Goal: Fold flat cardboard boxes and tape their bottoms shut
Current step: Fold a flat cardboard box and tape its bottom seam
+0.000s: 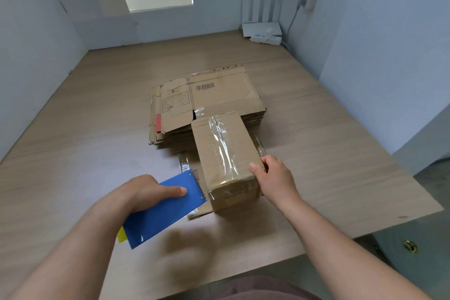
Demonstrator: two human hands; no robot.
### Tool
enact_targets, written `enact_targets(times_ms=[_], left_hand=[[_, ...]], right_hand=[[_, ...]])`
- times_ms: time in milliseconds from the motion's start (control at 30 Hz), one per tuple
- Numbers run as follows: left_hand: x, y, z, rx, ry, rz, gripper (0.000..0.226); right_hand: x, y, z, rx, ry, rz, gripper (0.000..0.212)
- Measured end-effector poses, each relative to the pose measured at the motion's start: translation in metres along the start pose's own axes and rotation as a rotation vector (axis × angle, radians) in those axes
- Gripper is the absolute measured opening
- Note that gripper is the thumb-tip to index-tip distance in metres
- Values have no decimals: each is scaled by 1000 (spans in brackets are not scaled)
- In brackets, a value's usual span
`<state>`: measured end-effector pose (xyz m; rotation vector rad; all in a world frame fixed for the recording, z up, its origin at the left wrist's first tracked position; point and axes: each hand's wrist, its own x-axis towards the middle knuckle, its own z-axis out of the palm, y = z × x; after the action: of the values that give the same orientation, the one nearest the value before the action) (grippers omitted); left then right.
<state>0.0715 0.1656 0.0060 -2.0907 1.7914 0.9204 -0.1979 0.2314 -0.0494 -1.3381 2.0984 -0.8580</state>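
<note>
A folded cardboard box point(225, 153) stands mid-table, clear tape point(222, 146) along its upturned bottom. The right hand point(272, 175) grips its near right corner, fingers curled. The left hand point(148, 190) clasps a blue tape dispenser point(163, 209) touching the box's near end. Behind lies a stack of flat boxes point(202, 102).

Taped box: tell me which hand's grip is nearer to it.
Right. The right-hand grip clasps the taped box at its near right corner; the left-hand grip is off to the box's left, holding the blue tape dispenser, not touching the cardboard.
</note>
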Motion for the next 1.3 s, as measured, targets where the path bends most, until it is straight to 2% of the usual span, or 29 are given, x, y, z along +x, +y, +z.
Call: enact_targets(times_ms=[67, 233, 300, 367, 433, 500, 633, 800, 867, 933, 1000, 1033, 1100, 1200, 1300], left_hand=[[-5, -7, 3, -19, 23, -45, 63], [-6, 23, 0, 196, 107, -37, 56], [-8, 30, 3, 342, 210, -28, 48], [-14, 25, 16, 623, 316, -5, 33], [-14, 10, 30, 695, 319, -55, 34], [-12, -6, 37, 571, 301, -121, 39], [-3, -22, 52, 356, 396, -152, 49], [6, -41, 80, 197, 407, -120, 45], [3, -40, 80, 209, 421, -149, 48], [-3, -28, 79, 166, 565, -76, 47], [-15, -2, 85, -103, 679, 180, 44], [-22, 15, 89, -285, 635, 299, 46], [-29, 47, 97, -533, 445, 389, 56], [-23, 72, 105, -690, 273, 331, 60], [-19, 81, 107, -710, 237, 221, 64]], right_hand=[[0, -6, 5, -3, -30, -37, 25], [2, -4, 3, -2, -25, -21, 22], [2, -8, 2, 2, -30, -18, 22], [2, -9, 1, 14, -35, -3, 23], [2, -7, 1, 20, -41, 1, 23], [3, -5, 0, 6, -50, 10, 23], [6, -6, 2, -26, -54, 5, 23], [5, -6, 3, -43, -53, -2, 26], [6, -7, 3, -52, -51, -8, 26], [5, -7, 3, -53, -45, -17, 27], [4, -7, 3, -58, -40, -22, 29], [4, -7, 3, -67, -39, -23, 32], [3, -11, 4, -104, -37, -7, 40], [1, -22, 7, -202, -13, 76, 72], [-6, -36, 18, -359, -14, 112, 97]])
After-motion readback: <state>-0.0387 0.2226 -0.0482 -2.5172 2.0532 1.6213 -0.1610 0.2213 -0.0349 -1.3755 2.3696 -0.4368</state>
